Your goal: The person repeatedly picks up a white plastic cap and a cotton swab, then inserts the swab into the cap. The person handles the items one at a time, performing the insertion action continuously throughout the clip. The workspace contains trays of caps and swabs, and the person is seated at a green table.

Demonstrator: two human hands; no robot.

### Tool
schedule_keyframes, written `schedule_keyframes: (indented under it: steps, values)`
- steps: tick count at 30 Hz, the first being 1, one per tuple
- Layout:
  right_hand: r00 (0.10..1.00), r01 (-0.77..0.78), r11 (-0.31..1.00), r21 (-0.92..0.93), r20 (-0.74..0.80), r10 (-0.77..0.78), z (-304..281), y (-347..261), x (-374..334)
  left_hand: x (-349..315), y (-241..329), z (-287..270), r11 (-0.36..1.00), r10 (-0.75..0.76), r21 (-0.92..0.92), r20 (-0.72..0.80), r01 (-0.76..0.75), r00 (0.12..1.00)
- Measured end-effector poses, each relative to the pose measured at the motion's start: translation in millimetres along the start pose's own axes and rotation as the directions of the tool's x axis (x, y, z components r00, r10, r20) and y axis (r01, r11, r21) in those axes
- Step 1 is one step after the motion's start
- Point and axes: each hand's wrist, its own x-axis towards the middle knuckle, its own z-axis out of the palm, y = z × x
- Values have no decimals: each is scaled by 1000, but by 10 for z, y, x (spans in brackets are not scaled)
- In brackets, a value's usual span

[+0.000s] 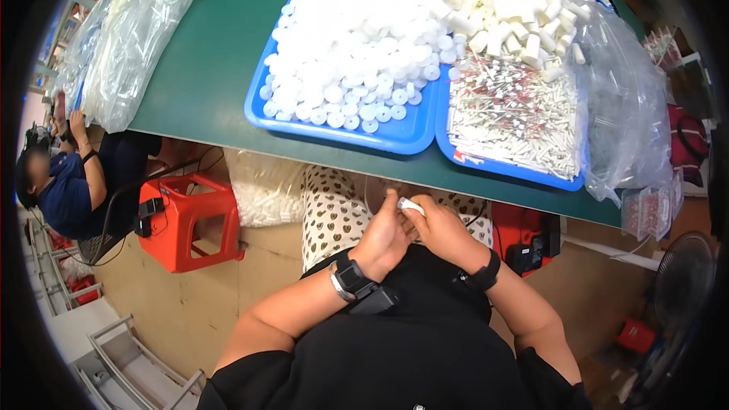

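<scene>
Both hands meet over my lap, just below the table's near edge. A small white cylindrical piece [411, 206] sticks out between the thumb and fingers of my right hand [446, 234], which is closed on it. Right beside it, my left hand [386, 237] has its thumb up and its fingers curled in; whatever those fingers hold is hidden. On the table, a blue tray [406, 139] bears a heap of white round discs [353, 68]. Another blue tray [524, 173] holds many thin white rods with reddish bits [516, 110]. White foam-like cylinders [524, 26] are piled behind.
The green table [201, 68] spans the view ahead. Clear plastic bags lie at its left [140, 49] and right [626, 106]. Red stools stand at left [190, 228] and right [516, 239]. A bag of white pieces [266, 190] sits under the table. Another person [72, 182] works at far left; a fan [683, 273] stands right.
</scene>
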Motion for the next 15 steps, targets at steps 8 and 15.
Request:
schedule_keyframes:
  steps: [8,15]
  values:
    - [855,321,922,-216,-352,-380,-1064,-496,-248,-542,574,420,914,81,368,249,-171,965]
    - [720,-4,835,-550,-581,-380,-1565,-232,44,-479,1215,913,-419,637,698,682,-581,359]
